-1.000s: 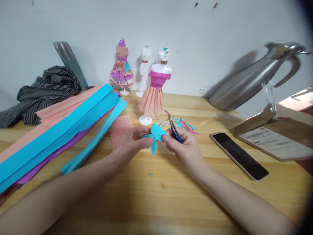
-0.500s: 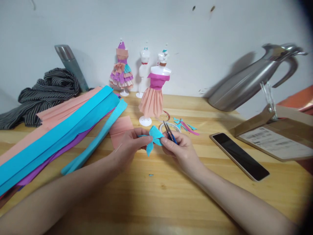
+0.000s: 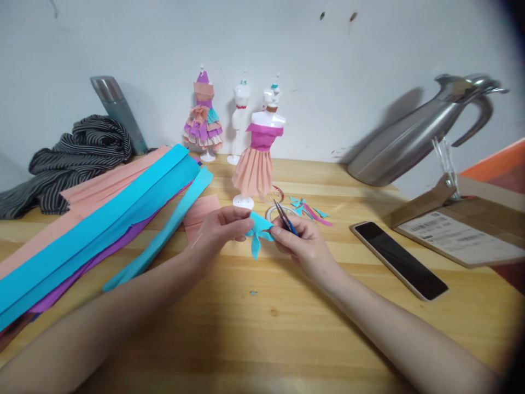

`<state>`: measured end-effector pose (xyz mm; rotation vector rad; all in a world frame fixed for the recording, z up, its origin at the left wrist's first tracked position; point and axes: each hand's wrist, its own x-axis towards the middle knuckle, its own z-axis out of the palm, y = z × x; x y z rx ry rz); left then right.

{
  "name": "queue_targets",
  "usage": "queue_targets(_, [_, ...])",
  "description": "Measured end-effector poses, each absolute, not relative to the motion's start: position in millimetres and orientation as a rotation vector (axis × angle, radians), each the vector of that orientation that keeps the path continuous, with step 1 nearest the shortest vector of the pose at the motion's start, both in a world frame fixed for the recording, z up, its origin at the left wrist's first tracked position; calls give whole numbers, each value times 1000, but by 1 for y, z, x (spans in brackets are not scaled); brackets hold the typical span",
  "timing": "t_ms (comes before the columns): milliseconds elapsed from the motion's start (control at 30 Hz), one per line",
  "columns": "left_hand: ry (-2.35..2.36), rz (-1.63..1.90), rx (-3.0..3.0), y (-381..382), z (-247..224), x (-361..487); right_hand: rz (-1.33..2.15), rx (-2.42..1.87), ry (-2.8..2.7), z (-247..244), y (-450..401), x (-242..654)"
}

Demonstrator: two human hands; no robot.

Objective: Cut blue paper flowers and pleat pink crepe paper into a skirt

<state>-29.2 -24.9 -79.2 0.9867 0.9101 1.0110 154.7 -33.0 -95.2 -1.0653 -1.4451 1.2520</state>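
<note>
A cut piece of turquoise crepe paper [image 3: 259, 223], shaped with pointed lobes, is stretched between my two hands above the table. My left hand [image 3: 225, 231] pinches its left side between thumb and fingers. My right hand [image 3: 301, 241] pinches the right edge with thumb and fingertip while also gripping small scissors [image 3: 284, 216], blades pointing up and away from me. Just behind the hands stands a small dress form [image 3: 262, 148] in a magenta top and pleated peach paper skirt. Under the scissors, a roll of tape [image 3: 272, 214] lies partly hidden.
Long crepe paper strips [image 3: 94, 219] and a striped cloth [image 3: 82, 153] cover the left side. Paper scraps [image 3: 309, 210] lie beyond my right hand. A phone [image 3: 400, 260], a cardboard box [image 3: 463, 235] and a metal jug [image 3: 418, 131] stand or lie at right. Two more forms [image 3: 203, 117] are behind.
The turquoise piece has turned a little: its lower lobe now hangs straighter and further right. My left fingers have shifted upward on its edge. The scissors stay in my right hand.
</note>
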Motion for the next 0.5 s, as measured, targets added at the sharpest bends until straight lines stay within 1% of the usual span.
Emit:
queue_targets(100, [887, 1011, 1016, -21, -75, -31, 1232, -1058, -1523, -89, -32, 157])
queue_targets(233, [846, 908, 1114, -19, -71, -33, 1177, -1075, -1633, -82, -31, 157])
queue_targets(333, [893, 864, 1154, -19, -70, -32, 1174, -1081, -1619, -84, -30, 159])
queue_targets(400, [925, 869, 1155, -20, -71, -31, 1160, -1085, -1572, -86, -30, 161])
queue_targets(500, [963, 953, 1133, -22, -73, -28, 1046, -1073, -1509, -84, -37, 165])
